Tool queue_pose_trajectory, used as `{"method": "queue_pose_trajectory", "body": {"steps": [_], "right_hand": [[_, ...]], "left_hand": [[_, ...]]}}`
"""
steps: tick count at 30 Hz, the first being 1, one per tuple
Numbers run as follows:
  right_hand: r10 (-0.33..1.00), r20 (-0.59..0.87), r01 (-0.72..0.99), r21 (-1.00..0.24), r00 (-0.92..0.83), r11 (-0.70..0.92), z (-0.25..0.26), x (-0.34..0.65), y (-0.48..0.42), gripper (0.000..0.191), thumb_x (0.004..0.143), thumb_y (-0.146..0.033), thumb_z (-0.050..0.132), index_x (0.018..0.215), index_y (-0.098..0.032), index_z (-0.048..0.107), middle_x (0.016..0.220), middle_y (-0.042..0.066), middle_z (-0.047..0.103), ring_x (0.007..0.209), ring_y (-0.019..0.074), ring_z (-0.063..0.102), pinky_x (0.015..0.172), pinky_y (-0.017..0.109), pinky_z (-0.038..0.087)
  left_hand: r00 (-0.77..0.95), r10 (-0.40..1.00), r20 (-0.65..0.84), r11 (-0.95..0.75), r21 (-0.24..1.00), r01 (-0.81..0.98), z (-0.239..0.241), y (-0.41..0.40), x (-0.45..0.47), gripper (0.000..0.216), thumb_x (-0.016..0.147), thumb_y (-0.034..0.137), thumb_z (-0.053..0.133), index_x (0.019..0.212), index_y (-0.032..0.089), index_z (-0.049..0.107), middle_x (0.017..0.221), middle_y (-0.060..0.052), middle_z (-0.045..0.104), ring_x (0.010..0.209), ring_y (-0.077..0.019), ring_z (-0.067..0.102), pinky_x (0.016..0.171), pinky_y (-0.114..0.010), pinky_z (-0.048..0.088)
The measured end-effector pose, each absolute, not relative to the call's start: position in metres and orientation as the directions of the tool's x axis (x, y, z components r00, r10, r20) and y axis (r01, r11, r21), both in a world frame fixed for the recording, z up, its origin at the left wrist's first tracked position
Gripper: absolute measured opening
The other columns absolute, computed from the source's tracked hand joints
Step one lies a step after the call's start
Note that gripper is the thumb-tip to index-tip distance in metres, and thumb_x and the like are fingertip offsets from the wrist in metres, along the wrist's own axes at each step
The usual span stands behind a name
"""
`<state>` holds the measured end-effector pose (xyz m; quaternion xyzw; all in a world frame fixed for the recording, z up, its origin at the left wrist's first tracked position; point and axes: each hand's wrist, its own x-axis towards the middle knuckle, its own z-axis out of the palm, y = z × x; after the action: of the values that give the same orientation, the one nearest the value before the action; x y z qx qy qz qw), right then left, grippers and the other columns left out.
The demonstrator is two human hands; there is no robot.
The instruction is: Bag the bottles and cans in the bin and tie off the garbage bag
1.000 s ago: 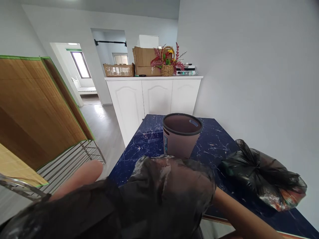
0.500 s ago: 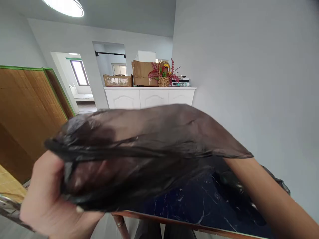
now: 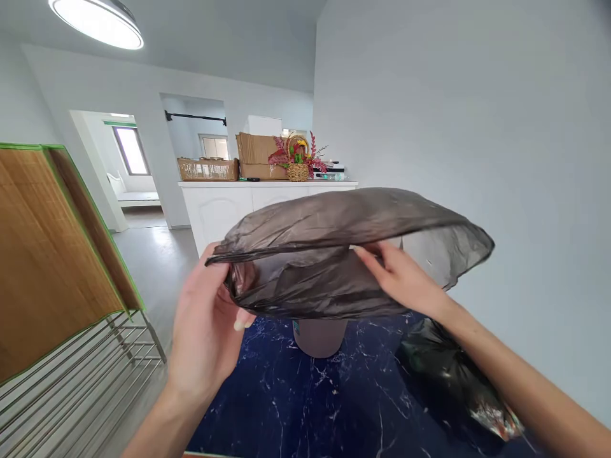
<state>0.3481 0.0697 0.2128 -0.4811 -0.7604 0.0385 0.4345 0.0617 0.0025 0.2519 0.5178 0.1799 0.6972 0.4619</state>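
Note:
A thin, see-through black plastic bag [image 3: 329, 219] is stretched sideways in front of me, its mouth gaping towards me. At its left end, my left hand [image 3: 207, 312] is closed on the rim, with the fingers partly behind the film. My right hand [image 3: 405, 277] reaches into the mouth. Its thumb and fingers pinch the film near the middle, though the fingertips are partly hidden. Below the bag stands a greyish bin [image 3: 321, 337] on the dark blue marbled table [image 3: 305, 401]; the bag covers its top.
A filled black bag [image 3: 449, 369] lies on the table beneath my right forearm. A metal rack [image 3: 95, 381] and a bamboo mat [image 3: 52, 248] stand to the left. A white cabinet [image 3: 214, 210] at the back bears cardboard boxes [image 3: 260, 156] and a flower basket [image 3: 298, 172].
My right hand has drawn back from deep inside the bag to its mouth. The bag has spread wider and shifted right with my left hand, and the bin has come into view.

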Motion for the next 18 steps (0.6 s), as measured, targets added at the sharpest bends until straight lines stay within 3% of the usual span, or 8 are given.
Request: {"method": "queue_pose_trajectory", "body": {"steps": [3, 8, 12, 15, 18], "right_hand": [[0.803, 0.503, 0.724, -0.416, -0.319, 0.549, 0.190, 0.344, 0.067, 0.058, 0.107, -0.052, 0.051, 0.160, -0.030, 0.047, 0.148, 0.006, 0.068, 0.135, 0.0293, 0.066, 0.117, 0.049, 0.050], [0.831, 0.292, 0.767, -0.326, -0.474, 0.552, 0.167, 0.341, 0.074, 0.058, 0.104, -0.060, 0.054, 0.150, -0.025, 0.062, 0.148, 0.009, 0.068, 0.138, 0.0349, 0.062, 0.119, 0.056, 0.047], [0.818, 0.224, 0.780, -0.252, -0.530, 0.574, 0.160, 0.334, 0.081, 0.054, 0.104, -0.054, 0.058, 0.146, -0.020, 0.067, 0.141, 0.013, 0.072, 0.132, 0.0385, 0.065, 0.113, 0.058, 0.052], [0.818, 0.213, 0.769, -0.277, -0.535, 0.575, 0.156, 0.329, 0.081, 0.044, 0.108, -0.044, 0.050, 0.141, -0.024, 0.070, 0.139, 0.010, 0.074, 0.124, 0.0363, 0.070, 0.102, 0.053, 0.059], [0.862, 0.179, 0.791, -0.344, -0.473, 0.506, 0.153, 0.323, 0.075, 0.045, 0.109, -0.043, 0.047, 0.146, -0.026, 0.066, 0.142, 0.009, 0.072, 0.121, 0.0348, 0.072, 0.098, 0.049, 0.061]], "left_hand": [[-0.022, 0.864, 0.502, -0.456, 0.766, -0.453, 0.239, 0.009, 0.061, 0.035, 0.092, 0.035, 0.075, 0.071, 0.019, 0.052, 0.060, 0.007, 0.046, 0.043, -0.0049, 0.032, 0.041, -0.017, 0.037], [-0.003, 0.916, 0.401, -0.366, 0.833, -0.414, 0.219, 0.020, 0.057, 0.028, 0.094, 0.039, 0.073, 0.079, 0.020, 0.057, 0.054, 0.007, 0.044, 0.045, -0.0080, 0.036, 0.043, -0.019, 0.036], [0.007, 0.927, 0.375, -0.345, 0.859, -0.378, 0.211, 0.022, 0.051, 0.028, 0.094, 0.042, 0.073, 0.080, 0.021, 0.061, 0.047, 0.008, 0.040, 0.045, -0.0090, 0.036, 0.046, -0.020, 0.036], [0.005, 0.931, 0.364, -0.338, 0.869, -0.361, 0.210, 0.021, 0.046, 0.027, 0.095, 0.043, 0.072, 0.081, 0.021, 0.063, 0.045, 0.008, 0.041, 0.044, -0.0090, 0.036, 0.047, -0.020, 0.036], [-0.011, 0.931, 0.366, -0.343, 0.861, -0.376, 0.211, 0.019, 0.043, 0.027, 0.094, 0.042, 0.073, 0.080, 0.021, 0.064, 0.045, 0.008, 0.040, 0.043, -0.0087, 0.035, 0.046, -0.020, 0.036]]}}
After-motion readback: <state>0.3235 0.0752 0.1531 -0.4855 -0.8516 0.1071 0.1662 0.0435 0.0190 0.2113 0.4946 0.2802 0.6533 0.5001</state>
